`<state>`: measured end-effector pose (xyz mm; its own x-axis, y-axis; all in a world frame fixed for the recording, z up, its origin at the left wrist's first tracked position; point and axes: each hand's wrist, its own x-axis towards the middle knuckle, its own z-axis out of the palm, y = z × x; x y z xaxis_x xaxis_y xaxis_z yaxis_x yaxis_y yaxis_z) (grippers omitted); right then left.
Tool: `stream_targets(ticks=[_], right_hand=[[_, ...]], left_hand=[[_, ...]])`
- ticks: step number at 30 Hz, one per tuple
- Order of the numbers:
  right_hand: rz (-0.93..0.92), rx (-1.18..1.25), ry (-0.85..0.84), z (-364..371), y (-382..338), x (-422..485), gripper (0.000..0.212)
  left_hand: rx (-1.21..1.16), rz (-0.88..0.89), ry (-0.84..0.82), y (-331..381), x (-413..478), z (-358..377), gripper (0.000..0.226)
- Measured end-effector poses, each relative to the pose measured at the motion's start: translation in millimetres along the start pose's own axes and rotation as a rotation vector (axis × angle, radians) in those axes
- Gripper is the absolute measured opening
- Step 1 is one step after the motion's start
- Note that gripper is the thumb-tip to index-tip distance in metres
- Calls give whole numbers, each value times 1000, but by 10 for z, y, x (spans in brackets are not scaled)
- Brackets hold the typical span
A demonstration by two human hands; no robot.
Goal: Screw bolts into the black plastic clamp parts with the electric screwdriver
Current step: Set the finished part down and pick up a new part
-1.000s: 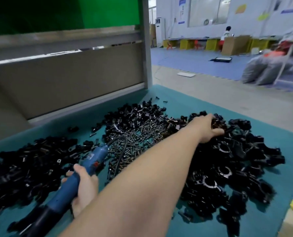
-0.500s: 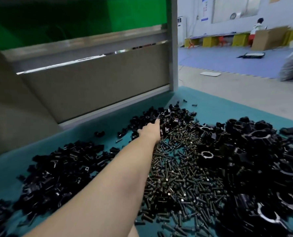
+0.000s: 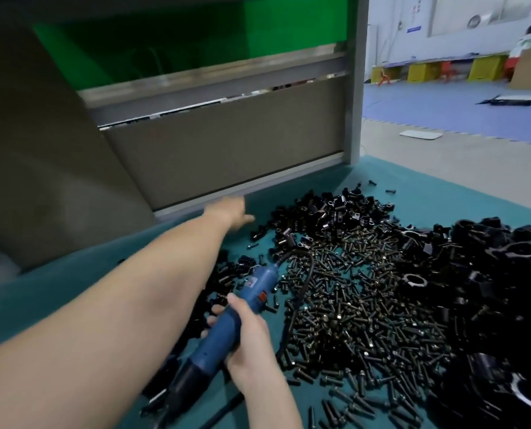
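The teal bench (image 3: 72,289) fills the lower part of the view, with a grey panel (image 3: 227,144) standing along its far edge. The landmark here is the heap of bolts (image 3: 351,320), a wide spread of dark screws in the middle of the bench.

Far left of the heap, the left arm stretches from the near corner towards the panel. The left hand (image 3: 228,211) hangs above bare bench, beyond and left of the heap. It is smeared by motion, so I cannot tell whether its fingers are apart or holding anything.

Just left of the heap, a scatter of small clamp parts (image 3: 236,267) lies partly hidden beneath that arm. At the heap's near left edge, the right hand (image 3: 248,342) has its fingers and thumb wrapped round the blue body of the electric screwdriver (image 3: 211,348). The tool's black nose points down towards the near edge of the bench. Its cable (image 3: 304,274) leaves the far end and loops over the bolts.

Behind the heap, more small black pieces (image 3: 329,212) are piled against it. To its right, touching it, lie the large clamp parts (image 3: 499,274), black rings heaped out to the frame edge.

Well beyond the heap, at far right, a seated person (image 3: 527,38) is next to a cardboard box (image 3: 530,69).
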<state>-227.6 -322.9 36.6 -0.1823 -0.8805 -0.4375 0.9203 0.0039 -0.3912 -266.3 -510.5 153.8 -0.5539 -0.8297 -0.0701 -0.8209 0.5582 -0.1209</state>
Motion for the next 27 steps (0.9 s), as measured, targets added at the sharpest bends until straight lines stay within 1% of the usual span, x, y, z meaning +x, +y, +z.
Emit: stream_targets(ticks=[1, 2, 3, 6, 8, 9, 10, 13, 16, 18, 20, 21, 22, 25, 27], right_hand=[[-7, -29, -4, 21, 36, -6, 32], [-8, -46, -1, 41, 34, -36, 32], [-14, -49, -7, 46, 44, -46, 32], [-35, -62, -13, 77, 42, -56, 33], [-33, -70, -33, 80, 37, -68, 31], [-30, -70, -38, 81, 41, -76, 30], [-24, -76, -37, 89, 44, -94, 28], [-15, -96, -41, 79, 37, -80, 31], [-20, -86, -57, 70, 33, -77, 35], [-39, -79, -65, 69, 44, -83, 35], [-84, -114, -43, 77, 50, -87, 31], [-124, -158, -29, 69, 61, -75, 30], [-182, -248, -16, 60, 72, -57, 29], [-423, -679, 17, 39, 109, -25, 33], [-502, -801, 20, 39, 121, -25, 32]], left_hand=[[-9, -18, -70, -200, -67, 54, 26], [-11, -34, -104, -380, -133, 136, 15], [-22, -41, -106, -503, -204, 207, 9], [-114, -30, -33, -627, -278, 368, 15], [-37, -31, -76, -564, -260, 415, 41], [48, -42, -122, -509, -256, 436, 50], [134, -51, -155, -458, -254, 460, 50], [289, -76, -148, -321, -217, 564, 28], [386, -22, -108, -281, -199, 604, 34], [389, 31, -37, -336, -234, 598, 40], [257, 46, 80, -404, -318, 566, 40], [118, 26, 160, -434, -394, 535, 36], [-66, -4, 259, -458, -499, 495, 31], [-709, -34, 576, -541, -1057, 393, 19], [-1070, -16, 729, -612, -1680, 428, 13]])
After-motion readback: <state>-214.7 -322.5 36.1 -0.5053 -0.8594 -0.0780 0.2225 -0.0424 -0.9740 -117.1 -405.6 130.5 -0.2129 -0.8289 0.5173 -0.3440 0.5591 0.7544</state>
